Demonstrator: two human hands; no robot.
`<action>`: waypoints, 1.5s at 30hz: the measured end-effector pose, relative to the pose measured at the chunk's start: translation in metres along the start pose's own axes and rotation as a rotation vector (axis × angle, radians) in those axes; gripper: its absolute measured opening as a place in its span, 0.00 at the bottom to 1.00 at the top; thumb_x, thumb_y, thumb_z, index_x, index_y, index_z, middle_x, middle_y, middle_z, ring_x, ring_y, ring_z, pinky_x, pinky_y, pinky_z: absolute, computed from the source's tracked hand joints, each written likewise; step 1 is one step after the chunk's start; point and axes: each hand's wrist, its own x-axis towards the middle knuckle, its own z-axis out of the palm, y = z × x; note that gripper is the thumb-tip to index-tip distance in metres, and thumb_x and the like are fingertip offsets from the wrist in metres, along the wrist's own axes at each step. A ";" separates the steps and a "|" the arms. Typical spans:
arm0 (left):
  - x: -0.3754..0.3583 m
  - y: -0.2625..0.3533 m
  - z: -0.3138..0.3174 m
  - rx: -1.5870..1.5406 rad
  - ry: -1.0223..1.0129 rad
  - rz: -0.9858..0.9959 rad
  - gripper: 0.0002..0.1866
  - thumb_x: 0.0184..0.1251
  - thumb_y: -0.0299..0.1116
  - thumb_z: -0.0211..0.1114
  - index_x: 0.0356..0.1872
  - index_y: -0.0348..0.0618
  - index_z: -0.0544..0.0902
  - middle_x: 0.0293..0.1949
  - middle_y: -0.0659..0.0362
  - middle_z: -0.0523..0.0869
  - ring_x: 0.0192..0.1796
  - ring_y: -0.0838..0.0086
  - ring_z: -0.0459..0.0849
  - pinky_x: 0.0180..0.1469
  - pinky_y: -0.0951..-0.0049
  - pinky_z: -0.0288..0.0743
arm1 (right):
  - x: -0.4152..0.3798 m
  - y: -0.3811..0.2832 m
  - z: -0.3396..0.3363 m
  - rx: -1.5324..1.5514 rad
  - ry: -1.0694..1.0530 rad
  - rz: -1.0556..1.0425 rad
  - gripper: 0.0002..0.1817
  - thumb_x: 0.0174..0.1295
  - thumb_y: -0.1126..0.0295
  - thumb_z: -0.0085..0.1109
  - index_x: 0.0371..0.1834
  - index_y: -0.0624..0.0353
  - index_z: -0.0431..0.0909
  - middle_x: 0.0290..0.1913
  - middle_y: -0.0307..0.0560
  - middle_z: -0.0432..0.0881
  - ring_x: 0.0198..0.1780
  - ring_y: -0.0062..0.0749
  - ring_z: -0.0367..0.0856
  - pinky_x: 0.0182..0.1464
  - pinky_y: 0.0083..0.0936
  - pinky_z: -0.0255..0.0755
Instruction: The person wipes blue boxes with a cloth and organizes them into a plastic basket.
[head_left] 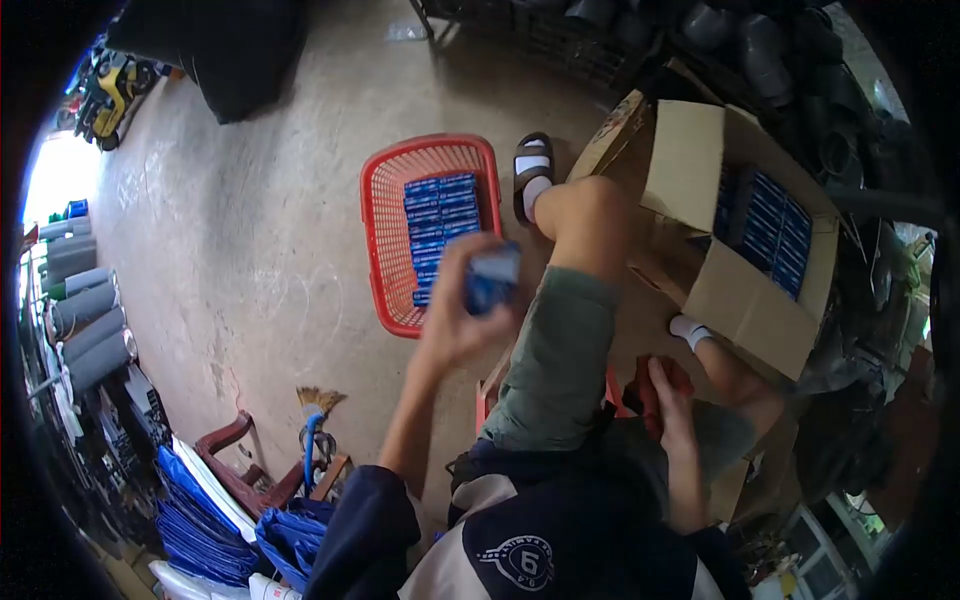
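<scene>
Between thumb and fingers of the left hand (458, 315), a blue box (490, 290).
Beyond that grip, a red basket (378, 235) of stacked boxes (440, 222); to its right, the right hand (674, 404) clasps something dark red (645, 396).

A blurred carton and half-covered things.
From where I stand, the blue carton (488, 282) in the left hand (457, 318) is a smear; that hand hides part of the red basket (384, 235) and its stacked packs (440, 220), whose print is too small. The right hand (674, 402) partly covers a dark red thing (645, 395), unclear to me. Flaps (750, 310) screen some boxed packs (778, 228).
</scene>
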 end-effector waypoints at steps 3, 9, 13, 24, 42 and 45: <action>0.026 -0.107 -0.032 0.083 -0.098 -0.418 0.43 0.49 0.29 0.70 0.72 0.39 0.68 0.50 0.48 0.84 0.49 0.64 0.84 0.55 0.68 0.77 | 0.035 0.068 -0.028 -0.087 0.084 0.063 0.16 0.70 0.54 0.62 0.47 0.54 0.81 0.41 0.38 0.83 0.38 0.18 0.80 0.38 0.20 0.72; 0.011 -0.339 -0.060 0.466 -0.442 -0.372 0.40 0.50 0.27 0.67 0.71 0.36 0.69 0.55 0.37 0.82 0.59 0.52 0.82 0.62 0.60 0.75 | 0.059 0.111 -0.037 -0.388 0.150 -0.099 0.18 0.71 0.59 0.59 0.47 0.68 0.80 0.48 0.46 0.82 0.50 0.26 0.77 0.52 0.28 0.68; 0.010 -0.383 -0.056 0.448 -0.657 -0.424 0.37 0.50 0.28 0.68 0.68 0.37 0.71 0.56 0.39 0.83 0.60 0.51 0.81 0.64 0.59 0.75 | 0.078 0.125 -0.056 -0.319 0.074 -0.004 0.17 0.72 0.59 0.58 0.44 0.65 0.80 0.44 0.45 0.83 0.46 0.27 0.77 0.50 0.28 0.69; -0.002 -0.391 -0.012 0.879 -0.892 -0.561 0.37 0.57 0.27 0.67 0.72 0.56 0.69 0.65 0.60 0.80 0.67 0.57 0.76 0.67 0.41 0.69 | 0.088 0.129 -0.051 -0.159 0.239 0.166 0.14 0.74 0.60 0.53 0.42 0.62 0.79 0.40 0.40 0.79 0.42 0.26 0.75 0.48 0.25 0.68; -0.004 -0.382 -0.008 0.740 -0.791 -0.527 0.40 0.50 0.39 0.76 0.69 0.53 0.74 0.66 0.52 0.76 0.66 0.53 0.76 0.67 0.57 0.73 | 0.085 0.142 -0.066 -0.291 0.045 0.112 0.28 0.69 0.51 0.63 0.59 0.65 0.77 0.56 0.47 0.79 0.57 0.35 0.76 0.59 0.33 0.70; -0.004 -0.359 -0.017 0.703 -0.646 -0.559 0.36 0.54 0.38 0.74 0.67 0.48 0.75 0.64 0.50 0.77 0.64 0.53 0.78 0.65 0.57 0.74 | 0.097 0.168 -0.079 -0.299 0.133 0.018 0.17 0.72 0.55 0.58 0.43 0.61 0.78 0.40 0.39 0.78 0.41 0.24 0.74 0.42 0.26 0.71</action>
